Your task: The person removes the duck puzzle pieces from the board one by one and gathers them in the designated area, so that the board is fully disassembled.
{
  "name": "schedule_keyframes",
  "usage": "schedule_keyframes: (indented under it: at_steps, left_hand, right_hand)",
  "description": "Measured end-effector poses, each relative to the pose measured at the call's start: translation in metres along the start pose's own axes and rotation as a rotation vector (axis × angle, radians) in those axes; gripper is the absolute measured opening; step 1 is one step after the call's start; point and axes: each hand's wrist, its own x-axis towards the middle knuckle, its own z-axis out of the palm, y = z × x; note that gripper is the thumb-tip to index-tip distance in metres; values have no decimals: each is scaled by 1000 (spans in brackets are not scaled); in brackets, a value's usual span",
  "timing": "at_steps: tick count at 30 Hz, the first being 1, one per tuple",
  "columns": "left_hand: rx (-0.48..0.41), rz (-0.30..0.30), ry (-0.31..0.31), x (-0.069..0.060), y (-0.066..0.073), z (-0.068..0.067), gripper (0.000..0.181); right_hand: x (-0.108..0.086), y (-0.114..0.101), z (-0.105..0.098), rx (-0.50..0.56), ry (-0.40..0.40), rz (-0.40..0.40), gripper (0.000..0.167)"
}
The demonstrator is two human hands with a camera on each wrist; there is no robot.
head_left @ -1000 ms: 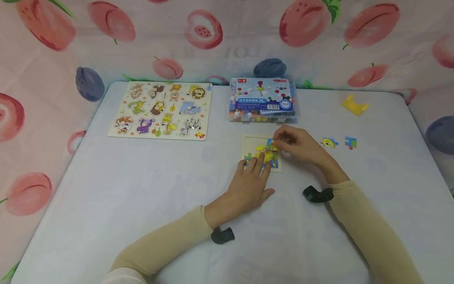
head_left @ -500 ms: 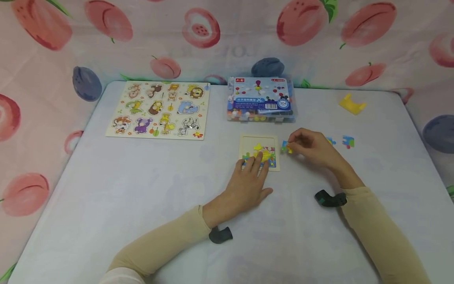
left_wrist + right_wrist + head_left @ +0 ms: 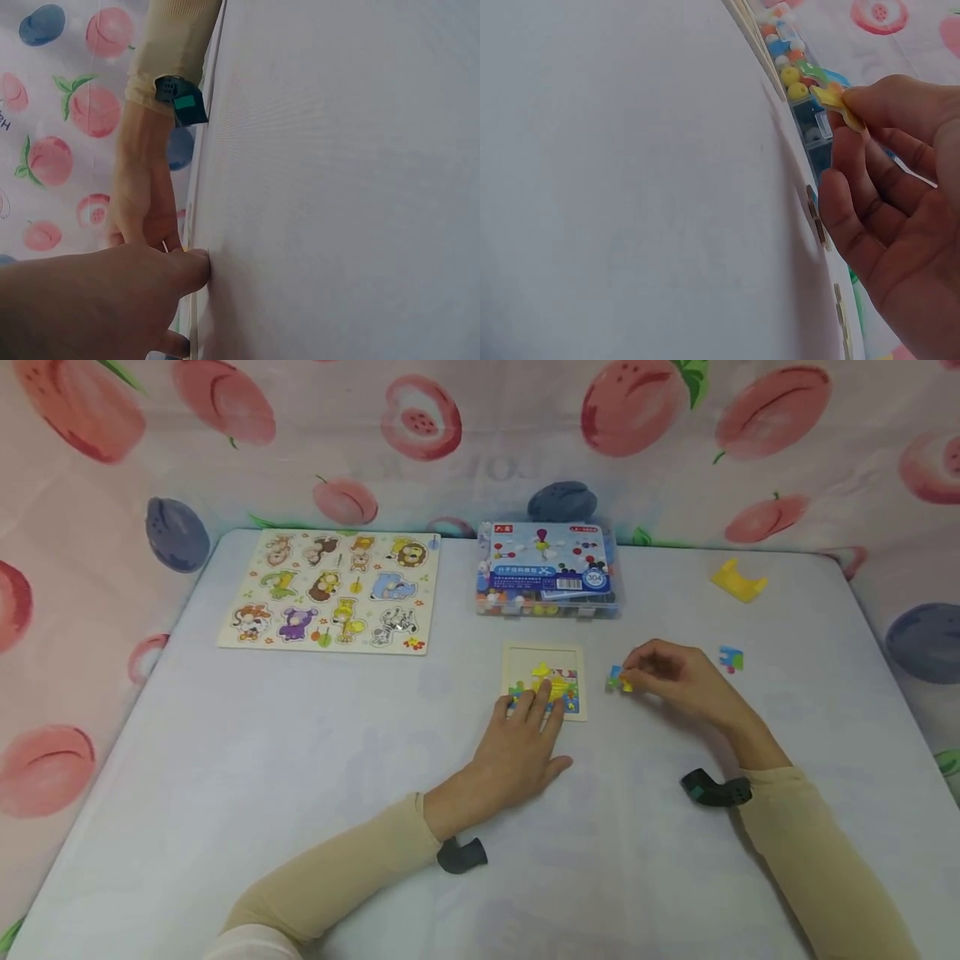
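Puzzle tray, head view: we see it [image 3: 522, 657] on the desk [image 3: 300, 793], near part filled with fitted pieces [image 3: 572, 692], far part bare; we judge it roughly half done.
Left hand, head view: it [image 3: 517, 756] rests over the tray's near part, fingers stretched out, gripping nothing.
Right hand, head view: just right of the tray, it [image 3: 678, 681] pinches a blue-and-yellow piece [image 3: 616, 677].
Loose piece, head view: it [image 3: 732, 658] lies farther right of the tray; we count both pieces as left to fit.
Plastic box label, head view: on the box [image 3: 547, 560] beyond the tray we read "304"; the Chinese characters and red-tag code are too blurred for us.
Animal board, head view: left of the tray [image 3: 333, 637], we make out no wording.
Left wrist view: our tray is mostly hidden; backdrop [image 3: 45, 195] letters, perhaps "Ha", are cut off.
Right wrist view: thumb and finger pinch the piece; two flat shapes [image 3: 817, 217] lie edge-on, perhaps loose pieces awaiting the tray.
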Motion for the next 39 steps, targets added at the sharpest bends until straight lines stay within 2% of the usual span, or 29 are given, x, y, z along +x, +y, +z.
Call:
schedule_keyframes:
  at_steps: [8,18,23,29,39]
  left_hand:
    - [-1,9,10,2,-2,-2,73]
    - [16,16,49,2,-1,0,73]
    - [43,23,71,3,0,2,73]
    - [28,20,69,2,0,3,73]
    - [0,27,97,-2,1,4,70]
  right_hand:
    - [-8,11,-12,-85,39,64,22]
    - [-15,13,-21,-188,34,56,19]
    - [-18,17,-26,-204,43,45,17]
    - [-18,21,-27,-191,53,13,12]
    - [-13,18,-20,-193,86,18,19]
